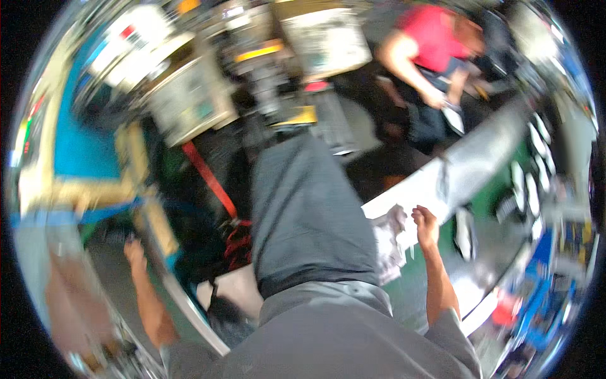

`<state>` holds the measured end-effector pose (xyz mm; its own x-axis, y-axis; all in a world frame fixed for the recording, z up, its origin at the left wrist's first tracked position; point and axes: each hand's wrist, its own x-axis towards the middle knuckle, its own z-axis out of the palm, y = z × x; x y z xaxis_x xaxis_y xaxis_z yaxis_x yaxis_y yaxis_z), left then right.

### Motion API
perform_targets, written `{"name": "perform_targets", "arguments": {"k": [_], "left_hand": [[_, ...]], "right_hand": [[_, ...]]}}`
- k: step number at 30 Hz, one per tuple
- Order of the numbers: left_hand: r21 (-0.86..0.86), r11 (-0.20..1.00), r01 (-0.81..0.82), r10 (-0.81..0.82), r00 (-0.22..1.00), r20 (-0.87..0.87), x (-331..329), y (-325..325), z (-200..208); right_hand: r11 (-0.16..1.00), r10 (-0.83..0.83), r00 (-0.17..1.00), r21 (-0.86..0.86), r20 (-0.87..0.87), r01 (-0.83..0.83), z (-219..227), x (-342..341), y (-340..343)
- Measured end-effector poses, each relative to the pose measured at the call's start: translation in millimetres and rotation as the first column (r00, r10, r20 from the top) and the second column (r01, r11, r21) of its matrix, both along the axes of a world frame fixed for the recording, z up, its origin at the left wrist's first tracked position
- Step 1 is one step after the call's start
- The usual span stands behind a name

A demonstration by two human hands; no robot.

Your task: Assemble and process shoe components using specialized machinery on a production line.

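Observation:
My left hand (134, 251) is stretched out at the left, beside a dark item (113, 231) lying near the rail. Blur smears its fingers, so I cannot tell whether it grips that item. At the right, my right hand (426, 226) hovers with loosely bent, parted fingers and nothing visible in them. Just left of it a crumpled pale cloth (390, 239) lies by my leg, over the white edge of a bench. A dark shoe with a white sole (465, 234) rests to the right of this hand, on a green surface.
Several white shoe-shaped pieces (533, 192) lie along the green belt (435, 265). A person in a red shirt (430, 41) sits at the far right, holding a white piece (453, 119). Machines with pale boxes (192, 101) stand ahead; a red strap (209, 180) hangs below them.

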<state>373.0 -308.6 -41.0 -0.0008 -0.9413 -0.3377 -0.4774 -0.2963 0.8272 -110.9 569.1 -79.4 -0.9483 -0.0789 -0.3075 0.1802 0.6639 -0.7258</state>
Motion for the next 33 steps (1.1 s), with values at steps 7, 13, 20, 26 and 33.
{"name": "perform_targets", "arguments": {"k": [7,13,20,26,33], "left_hand": [[-0.031,0.637,0.77,-0.641,0.507,-0.576,-326,225,-66],[-0.266,0.22,0.939,-0.903,0.093,-0.419,-447,507,12],[-0.125,-0.721,0.681,-0.656,-0.614,0.439,-472,624,-17],[-0.156,-0.357,0.921,-0.919,-0.316,0.236,-466,598,-16],[-0.024,-0.457,0.889,-0.802,-0.4,0.443,-471,620,-20]], "right_hand": [[0.579,-0.69,0.684,0.748,0.237,0.325,-73,227,358],[0.6,-0.181,0.916,0.778,0.357,-0.185,-134,396,342],[-0.245,-0.712,0.61,0.938,-0.346,0.246,-190,307,183],[-0.159,-0.833,0.502,0.969,-0.234,0.189,-178,312,135],[-0.146,-0.843,0.49,0.971,-0.222,0.19,-171,313,120]]}}
